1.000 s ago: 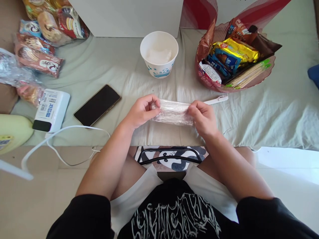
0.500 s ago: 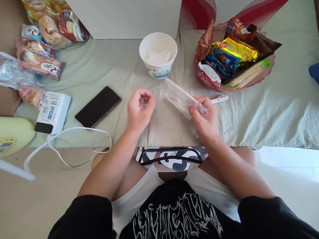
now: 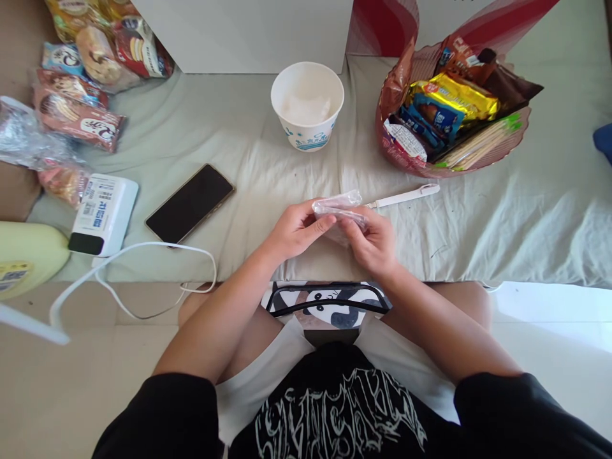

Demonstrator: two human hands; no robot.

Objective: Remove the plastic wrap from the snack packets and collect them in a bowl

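Basically held crumpled clear wrapper [image 3: 338, 209] between left hand [image 3: 296, 231] and right hand [image 3: 370, 241]; looked light, flimsy, slippery, best pinched at edges.

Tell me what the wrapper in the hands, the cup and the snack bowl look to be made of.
Wrapper: thin clear plastic film, glossy and crinkled, seen through. Cup: likely paper, matte white with blue print at the base. Bowl: probably tinted plastic or glass, reddish-brown, translucent and shiny at the rim.
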